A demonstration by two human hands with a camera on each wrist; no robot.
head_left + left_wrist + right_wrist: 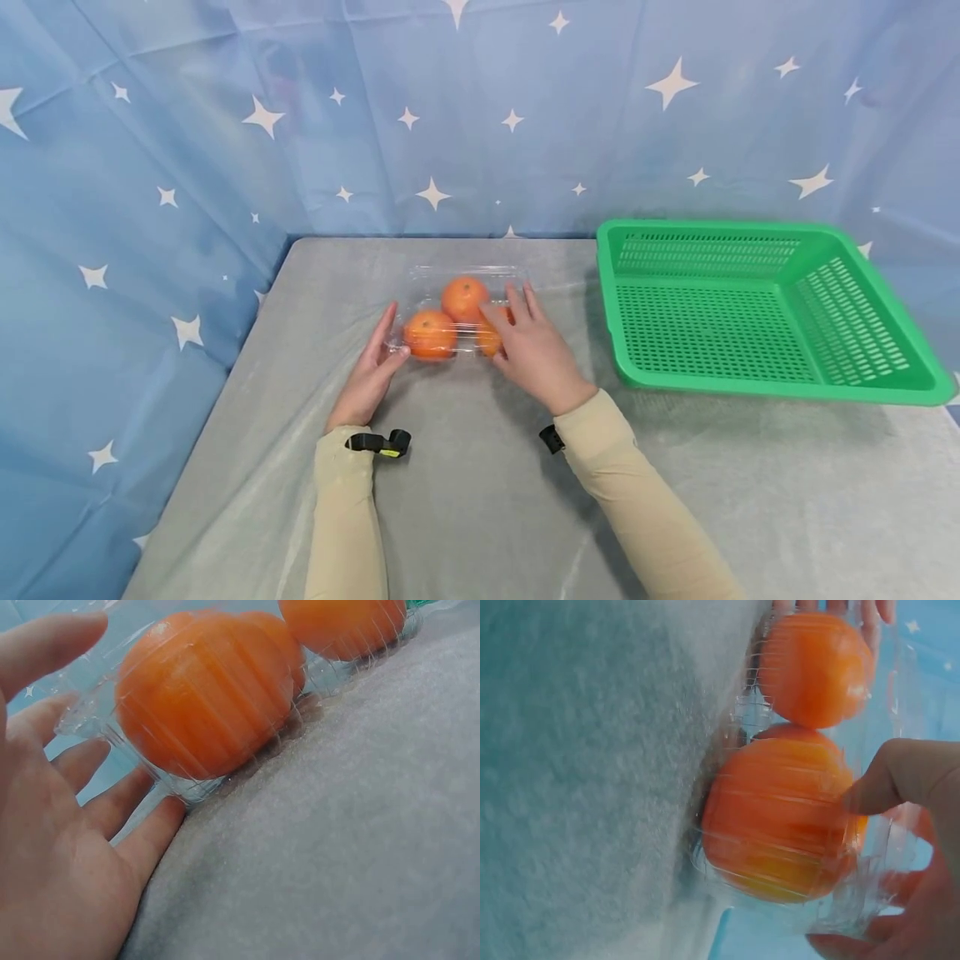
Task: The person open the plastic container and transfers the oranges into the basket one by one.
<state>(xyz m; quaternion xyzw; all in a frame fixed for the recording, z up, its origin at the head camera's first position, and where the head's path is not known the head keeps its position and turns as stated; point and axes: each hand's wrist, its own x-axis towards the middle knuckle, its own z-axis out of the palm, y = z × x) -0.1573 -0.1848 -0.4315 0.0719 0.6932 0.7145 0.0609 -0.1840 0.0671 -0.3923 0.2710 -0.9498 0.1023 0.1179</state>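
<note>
Near the table's far edge lies a clear plastic fruit box (467,343) with ribbed sides. Inside are three orange citrus fruits: one at the left (430,335), one at the back (463,298) and one at the right (489,340), partly covered by fingers. My left hand (367,375) is at the box's left end, its extended fingers against the plastic in the left wrist view. Over the right end reaches my right hand (542,354), fingers spread across the top. In the right wrist view its thumb (892,776) overlaps the right fruit, other fingers along the plastic edge.
A large green perforated basket (780,390) stands to the right of the box. The table (465,483) has a grey cloth cover. Behind it and on the left hangs a blue curtain (465,150) with white stars.
</note>
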